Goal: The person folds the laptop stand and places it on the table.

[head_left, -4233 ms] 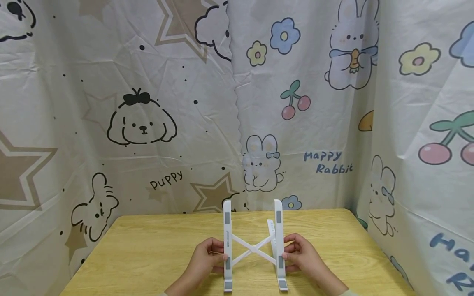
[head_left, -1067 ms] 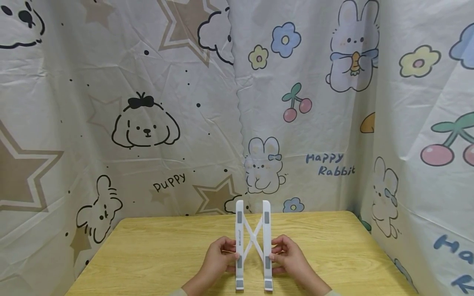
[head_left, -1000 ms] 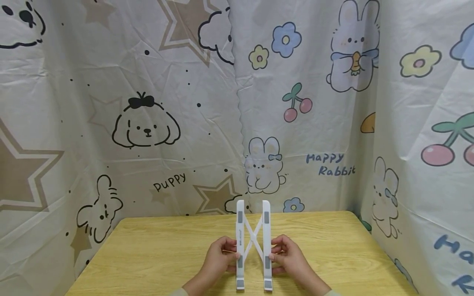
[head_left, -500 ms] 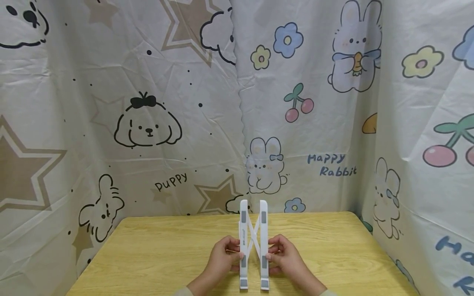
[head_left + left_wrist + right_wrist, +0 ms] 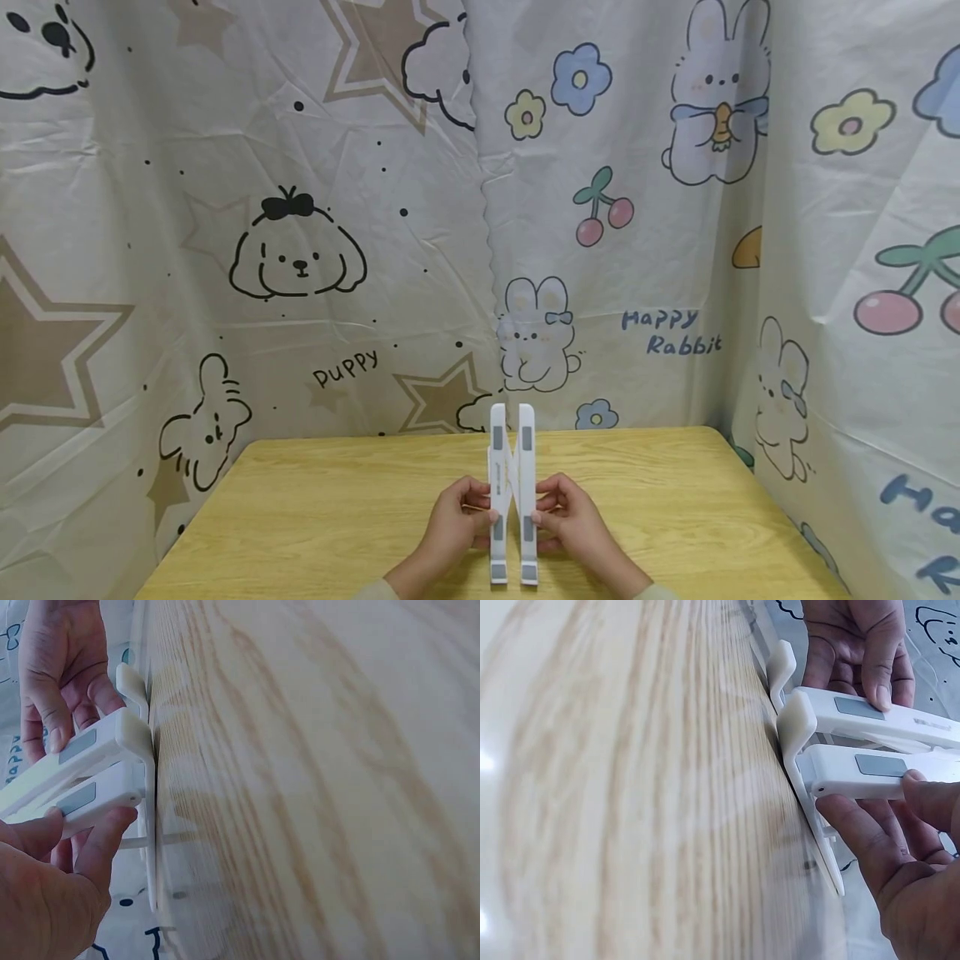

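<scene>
A white folding laptop stand (image 5: 528, 475) with grey pads stands on the wooden table in the head view, its two long rails close together and nearly parallel. Only a narrow gap with the crossed struts shows between them. My left hand (image 5: 453, 521) grips the left rail, thumb on the front face and fingers behind. On the other side, my right hand (image 5: 573, 521) pinches the right rail the same way. Both wrist views show the rail ends of the laptop stand (image 5: 862, 769) near the tabletop, thumbs beside the grey pads.
The light wooden table (image 5: 322, 500) extends to both sides of the stand and behind it. A pale curtain (image 5: 420, 250) printed with puppies, rabbits, stars and flowers hangs around the table's back and sides.
Both hands have moved inward, bringing the rails from wide apart to nearly together. The X of struts has narrowed to a thin sliver. Each hand has kept its hold.
</scene>
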`<state>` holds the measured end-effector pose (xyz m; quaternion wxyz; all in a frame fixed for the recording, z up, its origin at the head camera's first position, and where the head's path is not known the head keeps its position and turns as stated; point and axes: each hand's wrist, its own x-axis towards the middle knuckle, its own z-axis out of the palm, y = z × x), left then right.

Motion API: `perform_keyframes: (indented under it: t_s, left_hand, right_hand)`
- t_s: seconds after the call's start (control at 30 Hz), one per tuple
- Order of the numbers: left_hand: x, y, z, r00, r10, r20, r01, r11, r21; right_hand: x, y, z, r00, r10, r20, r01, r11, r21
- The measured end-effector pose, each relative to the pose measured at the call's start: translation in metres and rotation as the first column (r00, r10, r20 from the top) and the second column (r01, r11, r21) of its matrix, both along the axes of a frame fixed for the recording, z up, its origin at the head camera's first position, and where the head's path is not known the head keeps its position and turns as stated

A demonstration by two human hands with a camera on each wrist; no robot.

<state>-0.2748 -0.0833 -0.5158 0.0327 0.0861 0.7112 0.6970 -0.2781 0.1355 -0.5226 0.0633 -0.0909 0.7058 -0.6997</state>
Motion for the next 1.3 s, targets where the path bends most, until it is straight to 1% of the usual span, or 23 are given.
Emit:
perform_keyframes:
  t_s: [0.1, 0.23, 0.43, 0.67, 0.8, 0.9, 0.97, 1.0, 1.03, 1.1, 1.17, 1.2, 1.23, 1.3]
  left_hand:
    - [0.000, 0.001, 0.001, 1.000, -0.004, 0.010, 0.004, 1.000, 0.005]
    - [-0.002, 0.003, 0.000, 1.000, -0.015, 0.007, 0.015, 1.000, 0.016]
    - [-0.003, 0.007, -0.004, 0.999, -0.026, -0.022, 0.027, 0.999, 0.020]
    - [-0.002, 0.010, -0.004, 1.000, -0.003, -0.020, 0.003, 1.000, -0.004]
    - [-0.003, 0.009, -0.004, 1.000, -0.021, -0.010, 0.021, 1.000, 0.008]
    - [-0.004, 0.007, -0.004, 0.999, -0.034, 0.013, 0.034, 0.999, 0.021]
    - [-0.004, 0.006, -0.004, 0.999, -0.039, 0.034, 0.038, 0.999, 0.028]
    - [-0.004, 0.005, -0.004, 0.999, -0.037, 0.038, 0.036, 0.999, 0.023]
    - [-0.004, 0.005, -0.004, 0.999, -0.035, 0.038, 0.035, 0.999, 0.010]
    - [-0.002, 0.003, -0.004, 0.999, -0.041, 0.030, 0.042, 0.999, -0.027]
    - [0.003, 0.002, -0.005, 0.998, -0.059, 0.003, 0.059, 0.996, -0.070]
    - [0.005, 0.001, -0.005, 0.997, -0.075, -0.010, 0.074, 0.993, -0.087]
    - [0.009, 0.000, -0.005, 0.995, -0.096, -0.011, 0.094, 0.991, -0.094]
    - [0.015, -0.001, -0.005, 0.992, -0.126, -0.005, 0.124, 0.986, -0.113]
  right_hand:
    - [0.000, -0.001, 0.000, 1.000, 0.006, -0.002, -0.006, 1.000, -0.001]
    - [-0.001, -0.003, -0.002, 1.000, 0.010, -0.016, -0.010, 1.000, -0.004]
    - [-0.001, -0.007, -0.005, 0.999, 0.021, -0.040, -0.022, 1.000, -0.020]
    - [-0.002, -0.010, -0.006, 0.999, 0.014, -0.034, -0.014, 1.000, -0.005]
    - [-0.002, -0.009, -0.005, 1.000, 0.016, -0.026, -0.016, 1.000, -0.004]
    - [-0.005, -0.006, 0.002, 0.998, 0.023, -0.058, -0.018, 0.996, 0.083]
    - [-0.010, -0.001, 0.010, 0.993, 0.058, -0.100, -0.038, 0.980, 0.195]
    - [-0.013, 0.001, 0.015, 0.986, 0.087, -0.139, -0.046, 0.961, 0.274]
    - [-0.017, 0.004, 0.020, 0.976, 0.124, -0.179, -0.053, 0.933, 0.355]
    - [-0.026, 0.011, 0.033, 0.951, 0.204, -0.234, -0.069, 0.873, 0.483]
    - [-0.037, 0.018, 0.049, 0.925, 0.265, -0.271, -0.064, 0.815, 0.576]
    - [-0.041, 0.022, 0.057, 0.918, 0.282, -0.280, -0.059, 0.793, 0.606]
    - [-0.046, 0.025, 0.066, 0.916, 0.288, -0.278, -0.059, 0.783, 0.619]
    - [-0.055, 0.030, 0.085, 0.921, 0.283, -0.268, -0.062, 0.785, 0.616]
